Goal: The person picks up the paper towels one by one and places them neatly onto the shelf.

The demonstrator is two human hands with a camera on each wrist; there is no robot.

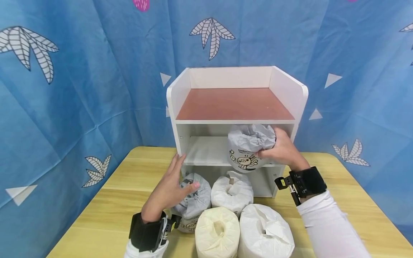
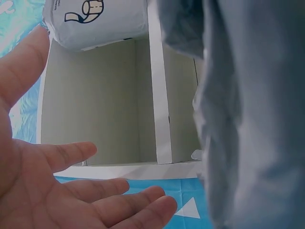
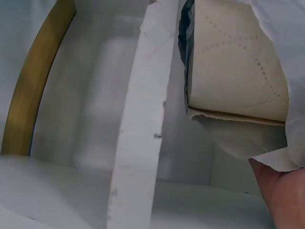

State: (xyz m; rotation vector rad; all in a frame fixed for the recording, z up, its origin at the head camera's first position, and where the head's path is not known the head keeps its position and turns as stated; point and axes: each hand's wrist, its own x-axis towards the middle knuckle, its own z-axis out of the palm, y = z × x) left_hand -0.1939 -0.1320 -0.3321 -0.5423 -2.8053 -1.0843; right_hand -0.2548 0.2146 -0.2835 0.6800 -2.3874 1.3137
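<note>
My right hand [image 1: 284,149] grips a grey-wrapped toilet paper roll [image 1: 248,152] by its right side, at the opening of the white shelf unit's [image 1: 213,122] middle compartment. A cartoon is printed on its front. In the right wrist view its wrapper is torn, baring dotted paper [image 3: 233,62]. My left hand [image 1: 169,188] is spread with nothing in it, fingertips by the unit's left side panel. Below it stands another grey-wrapped roll [image 1: 198,193], which fills the right of the left wrist view as a blurred grey wrapper [image 2: 257,114].
On the wooden table [image 1: 113,200], a white-wrapped roll [image 1: 238,199] stands before the lower compartment. Closer in are a cream-wrapped roll [image 1: 209,233] and a larger white-wrapped roll [image 1: 267,236]. The unit has a brown top [image 1: 235,104] between raised sides. A blue patterned cloth [image 1: 96,71] hangs behind.
</note>
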